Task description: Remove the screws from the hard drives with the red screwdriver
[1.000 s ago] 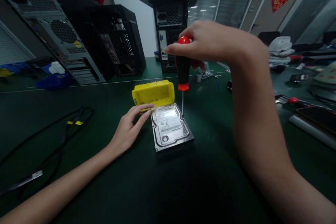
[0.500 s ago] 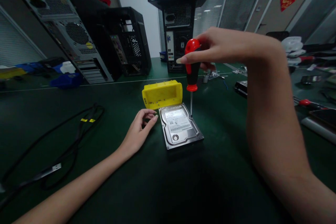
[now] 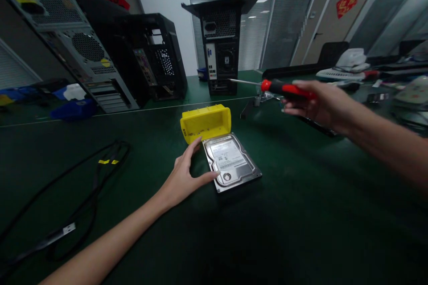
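A silver hard drive [image 3: 230, 160] lies label up on the dark green table, its far edge against a yellow bin [image 3: 206, 122] with small bits inside. At the drive's left side is my left hand [image 3: 183, 173], fingers and thumb spread, the thumb tip at the near left edge and the fingertips by the bin. My right hand [image 3: 310, 100] is wrapped round the handle of a red and black screwdriver [image 3: 282, 88], raised right of the bin. Its metal shaft points left, well off the drive.
Computer cases [image 3: 90, 49] stand at the back left, and another black case [image 3: 222, 49] is behind the bin. A black cable [image 3: 95, 182] loops over the table's left side. Metal parts [image 3: 257, 100], a dark drive and several tools lie at the right.
The screwdriver has left the drive's right edge, risen and swung from upright to nearly level as my right hand moved right. My left hand has spread its fingers and thumb along the drive's side.
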Motion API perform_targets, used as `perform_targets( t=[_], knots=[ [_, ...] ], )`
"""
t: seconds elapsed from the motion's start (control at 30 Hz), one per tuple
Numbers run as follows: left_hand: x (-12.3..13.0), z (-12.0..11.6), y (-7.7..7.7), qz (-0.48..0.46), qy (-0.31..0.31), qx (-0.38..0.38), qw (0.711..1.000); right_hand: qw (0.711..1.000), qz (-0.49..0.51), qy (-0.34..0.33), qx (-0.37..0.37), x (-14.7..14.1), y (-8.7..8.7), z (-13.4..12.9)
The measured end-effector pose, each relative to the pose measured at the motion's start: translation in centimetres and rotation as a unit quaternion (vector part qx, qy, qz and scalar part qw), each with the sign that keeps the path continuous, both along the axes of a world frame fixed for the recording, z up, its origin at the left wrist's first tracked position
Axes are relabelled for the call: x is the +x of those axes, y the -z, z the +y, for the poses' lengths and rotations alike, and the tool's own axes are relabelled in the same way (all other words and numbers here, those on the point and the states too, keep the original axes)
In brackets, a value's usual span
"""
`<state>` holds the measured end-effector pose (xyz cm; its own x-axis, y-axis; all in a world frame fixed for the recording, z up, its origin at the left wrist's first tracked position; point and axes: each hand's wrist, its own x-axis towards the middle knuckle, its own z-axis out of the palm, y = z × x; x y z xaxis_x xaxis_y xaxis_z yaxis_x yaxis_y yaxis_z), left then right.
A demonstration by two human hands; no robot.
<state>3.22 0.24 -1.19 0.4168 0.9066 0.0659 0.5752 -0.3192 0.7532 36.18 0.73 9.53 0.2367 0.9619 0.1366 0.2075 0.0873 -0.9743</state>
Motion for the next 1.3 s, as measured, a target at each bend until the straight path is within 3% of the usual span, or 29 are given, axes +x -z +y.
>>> perform_targets(
  t=[0.1, 0.17, 0.33, 0.4, 0.57, 0.77, 0.83, 0.97, 1.07, 1.17, 1.3],
  knots=[
    [0.1, -0.4, -0.3, 0.071, 0.033, 0.012, 0.997, 0.999, -0.035, 0.013, -0.032, 1.2, 4.9, -2.8],
    [0.3, -0.6, -0.4, 0.112, 0.06, 0.032, 0.991, 0.995, -0.088, 0.024, -0.039, 1.7, 7.2, -4.4],
    [0.4, -0.9, -0.4, 0.135, 0.091, 0.097, 0.982, 0.96, -0.275, 0.02, -0.038, 2.3, 9.2, -5.6],
    [0.5, -0.9, -0.3, 0.137, 0.081, 0.108, 0.981, 0.926, -0.375, 0.019, -0.038, 2.3, 9.4, -5.5],
    [0.4, -0.7, 0.1, 0.139, 0.063, 0.108, 0.982, 0.777, -0.63, 0.012, 0.005, 2.5, 10.2, -5.5],
    [0.3, -0.6, 0.5, 0.146, 0.076, 0.126, 0.978, 0.688, -0.724, 0.032, 0.043, 3.4, 11.0, -5.1],
    [0.3, -0.6, 0.6, 0.147, 0.077, 0.128, 0.978, 0.677, -0.734, 0.036, 0.043, 3.7, 11.0, -4.9],
    [0.3, -0.7, 0.6, 0.148, 0.079, 0.132, 0.977, 0.682, -0.729, 0.041, 0.046, 3.9, 11.0, -4.8],
    [0.4, -0.8, 0.4, 0.156, 0.084, 0.131, 0.975, 0.672, -0.735, 0.025, 0.089, 3.1, 10.9, -5.3],
    [0.5, -0.9, 0.2, 0.167, 0.08, 0.118, 0.975, 0.67, -0.725, -0.087, 0.136, 1.3, 10.8, -6.0],
    [0.5, -0.9, 0.3, 0.17, 0.074, 0.124, 0.975, 0.705, -0.662, -0.232, 0.104, -2.0, 10.4, -5.9]
  ],
)
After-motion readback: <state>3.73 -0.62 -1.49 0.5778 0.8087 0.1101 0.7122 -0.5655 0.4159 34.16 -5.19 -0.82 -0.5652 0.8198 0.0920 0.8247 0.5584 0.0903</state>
